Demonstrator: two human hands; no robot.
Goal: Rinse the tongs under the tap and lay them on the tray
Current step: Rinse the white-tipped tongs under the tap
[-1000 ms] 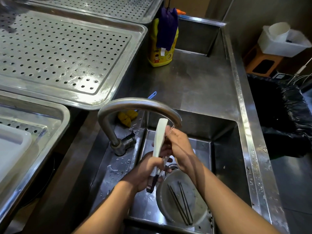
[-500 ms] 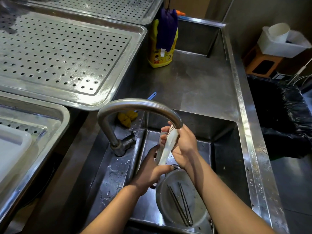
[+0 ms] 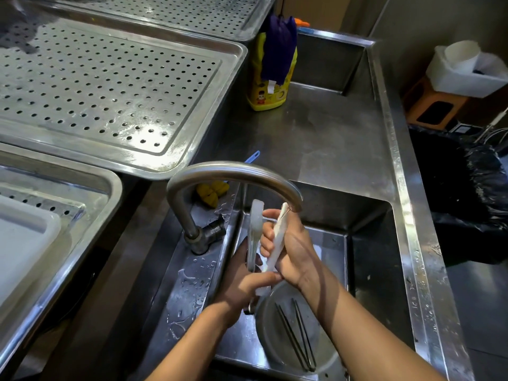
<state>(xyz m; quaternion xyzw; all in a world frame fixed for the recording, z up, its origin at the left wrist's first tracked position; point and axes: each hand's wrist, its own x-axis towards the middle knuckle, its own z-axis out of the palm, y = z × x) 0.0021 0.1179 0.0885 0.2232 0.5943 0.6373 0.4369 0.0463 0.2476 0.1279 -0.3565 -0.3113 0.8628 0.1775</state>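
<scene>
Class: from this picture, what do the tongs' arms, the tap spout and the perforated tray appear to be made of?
Tongs: arms matte white, probably plastic or silicone; no shine.
Tap spout: brushed metal, likely stainless steel; soft grey sheen.
Perforated tray: stainless-looking sheet metal; bright reflections, punched holes.

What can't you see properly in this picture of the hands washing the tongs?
- Water from the tap: the head view shows no clear stream; the spout's mouth sits behind the tongs.
- The tongs' lower end: covered by the left hand; the right hand hides part of one arm.
- Sink drain: hidden by hands and the bowl.
- The bowl's near rim: lost in glare.
</scene>
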